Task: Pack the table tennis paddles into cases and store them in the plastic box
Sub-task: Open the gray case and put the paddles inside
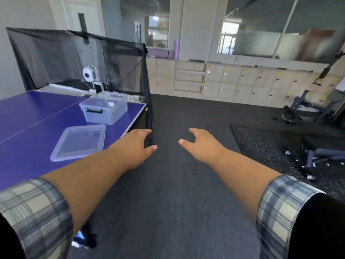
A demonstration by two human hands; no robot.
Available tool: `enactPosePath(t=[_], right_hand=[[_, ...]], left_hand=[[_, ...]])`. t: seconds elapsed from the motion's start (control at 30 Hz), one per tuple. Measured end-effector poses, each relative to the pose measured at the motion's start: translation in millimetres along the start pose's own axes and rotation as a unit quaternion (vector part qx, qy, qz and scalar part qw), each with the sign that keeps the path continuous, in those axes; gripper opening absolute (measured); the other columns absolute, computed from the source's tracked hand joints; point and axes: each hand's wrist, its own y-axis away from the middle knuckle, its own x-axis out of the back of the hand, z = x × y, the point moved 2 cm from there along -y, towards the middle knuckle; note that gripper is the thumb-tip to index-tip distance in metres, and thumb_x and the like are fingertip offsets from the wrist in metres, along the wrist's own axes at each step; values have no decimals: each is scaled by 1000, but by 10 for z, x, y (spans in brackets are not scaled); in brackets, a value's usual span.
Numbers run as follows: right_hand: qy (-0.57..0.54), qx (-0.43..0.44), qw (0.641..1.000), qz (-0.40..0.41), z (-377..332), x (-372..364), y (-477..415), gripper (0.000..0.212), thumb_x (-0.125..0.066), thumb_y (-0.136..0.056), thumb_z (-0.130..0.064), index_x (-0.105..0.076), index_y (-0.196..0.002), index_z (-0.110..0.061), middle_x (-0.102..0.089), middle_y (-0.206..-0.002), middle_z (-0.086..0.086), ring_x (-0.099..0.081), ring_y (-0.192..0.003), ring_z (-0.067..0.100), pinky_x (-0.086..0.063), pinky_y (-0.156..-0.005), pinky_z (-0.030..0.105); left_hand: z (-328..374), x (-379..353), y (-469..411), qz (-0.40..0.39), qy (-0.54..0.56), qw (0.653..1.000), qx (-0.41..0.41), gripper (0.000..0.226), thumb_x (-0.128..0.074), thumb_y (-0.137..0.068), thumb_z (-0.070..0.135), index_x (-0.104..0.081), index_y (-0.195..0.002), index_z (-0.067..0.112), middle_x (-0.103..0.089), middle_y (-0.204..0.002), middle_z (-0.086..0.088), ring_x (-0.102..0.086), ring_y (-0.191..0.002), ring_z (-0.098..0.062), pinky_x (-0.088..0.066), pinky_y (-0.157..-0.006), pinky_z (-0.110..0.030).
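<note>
A clear plastic box (104, 111) with a black latch stands uncovered near the right edge of the blue table tennis table (28, 128). Its clear lid (79, 142) lies flat on the table in front of it. My left hand (136, 146) reaches forward over the table's right edge with relaxed fingers and holds nothing. My right hand (200, 144) is stretched out over the dark floor, fingers loosely spread, also holding nothing. No paddle or case shows in this view.
A black catch net (74, 58) surrounds the far end of the table, with a white ball machine (91, 75) inside it. Dark carpet (177, 193) fills the floor ahead. Wooden lockers (242, 81) line the far wall. Exercise equipment (308, 109) stands at the right.
</note>
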Motion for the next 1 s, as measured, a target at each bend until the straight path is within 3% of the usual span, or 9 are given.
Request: enactPosePath(t=[0.17, 0.3, 0.43, 0.6, 0.7, 0.8, 1.0], right_hand=[[-12, 10, 998, -63, -148, -710, -16, 84, -58, -89, -63, -31, -156, -20, -33, -161, 4, -41, -142, 26, -37, -107, 34], [-29, 58, 990, -122, -568, -1435, 66, 83, -59, -89, -61, -31, -156, -21, -38, -158, 5, -47, -137, 24, -44, -105, 35], [-26, 112, 978, -176, -1124, -2074, 235, 80, -57, -90, -61, -31, -156, -23, -40, -156, 1, -46, -137, 22, -37, -95, 29], [-19, 183, 954, -236, -2019, -2730, 544, 78, -57, -92, -59, -31, -156, -21, -33, -161, 1, -38, -143, 24, -39, -108, 37], [-7, 213, 943, -256, -2570, -3142, 809, 77, -58, -93, -57, -34, -155, -19, -33, -162, 3, -34, -146, 25, -34, -114, 39], [-8, 236, 937, -257, -3103, -3570, 1122, 70, -60, -93, -54, -43, -149, -15, -45, -153, 8, -44, -138, 29, -39, -107, 41], [18, 259, 920, -293, -4035, -4394, 1691, 71, -62, -91, -54, -44, -148, -15, -47, -150, 6, -44, -137, 27, -40, -104, 37]], left_hand=[[-562, -240, 394, -1, 3, 997, 76, 70, -58, -91, 55, -36, -150, 25, -54, -140, -3, -52, -127, -23, -42, -104, -38], [-1126, -321, 948, 8, -2, 988, 153, 69, -57, -91, 56, -36, -150, 29, -43, -151, 1, -43, -135, -22, -40, -107, -42], [-1724, -260, 1626, 23, -5, 974, 226, 68, -56, -92, 55, -32, -151, 30, -38, -154, 3, -39, -139, -21, -38, -106, -41], [-2552, 119, 2686, 42, -44, 945, 322, 66, -57, -94, 50, -34, -151, 26, -42, -152, -2, -42, -136, -25, -37, -106, -40], [-3055, 330, 3373, 41, -43, 917, 394, 64, -57, -93, 49, -38, -149, 24, -49, -146, -5, -51, -127, -29, -42, -96, -38], [-3474, 480, 3996, 39, -41, 897, 438, 64, -58, -92, 48, -39, -148, 25, -46, -149, -4, -47, -131, -29, -42, -103, -41], [-4230, 612, 5008, 18, -27, 868, 495, 69, -56, -92, 52, -31, -152, 28, -36, -157, 0, -37, -141, -24, -37, -111, -41]])
